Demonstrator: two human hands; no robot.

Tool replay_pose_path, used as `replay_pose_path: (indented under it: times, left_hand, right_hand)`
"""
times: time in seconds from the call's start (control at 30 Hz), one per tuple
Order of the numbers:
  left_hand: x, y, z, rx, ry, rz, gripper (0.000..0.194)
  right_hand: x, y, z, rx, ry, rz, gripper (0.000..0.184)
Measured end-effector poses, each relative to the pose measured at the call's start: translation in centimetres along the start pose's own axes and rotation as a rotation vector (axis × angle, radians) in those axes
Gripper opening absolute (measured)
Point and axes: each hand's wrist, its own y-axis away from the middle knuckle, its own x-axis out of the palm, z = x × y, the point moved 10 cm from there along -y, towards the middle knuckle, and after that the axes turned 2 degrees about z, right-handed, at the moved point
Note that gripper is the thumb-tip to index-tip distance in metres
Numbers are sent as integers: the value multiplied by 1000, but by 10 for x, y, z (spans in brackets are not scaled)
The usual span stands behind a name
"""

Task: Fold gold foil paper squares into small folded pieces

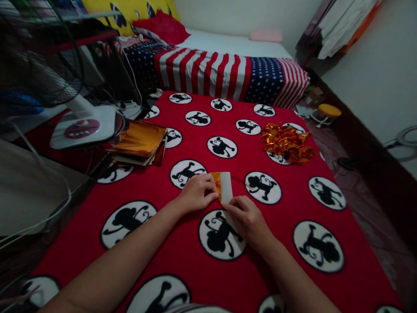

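- In the head view, my left hand lay over the left part of a small gold-and-pale paper, its fingers bent and close together, touching the gold side.
- My right hand came in at the paper's lower edge, forefinger and thumb drawn near each other; I could not tell whether either hand truly pinched the sheet or only pressed it.
- The paper lay flat between my hands, near the middle of a red cloth printed with black monkeys in white circles.
- Well apart to my left, a stack of gold sheets sat at the cloth's edge, just beside a fan base.
- Farther off to my right, a heap of crinkled gold foil rested on the cloth.
- Beyond stood a bed with a stars-and-stripes cover and a red pillow.
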Motion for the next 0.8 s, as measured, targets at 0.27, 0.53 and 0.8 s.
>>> replay_pose_path:
  times: [0.27, 0.53, 0.8]
  left_hand:
    - [3, -3, 4, -65, -37, -24, 17]
    - [2, -3, 4, -97, -38, -49, 16]
    - [2, 1, 5, -109, 28, -85, 13]
  right_hand:
    - [7, -1, 2, -47, 137, 92, 24]
    - [6, -6, 12, -65, 276, 126, 23]
    - [12, -8, 11, -79, 372, 210, 26]
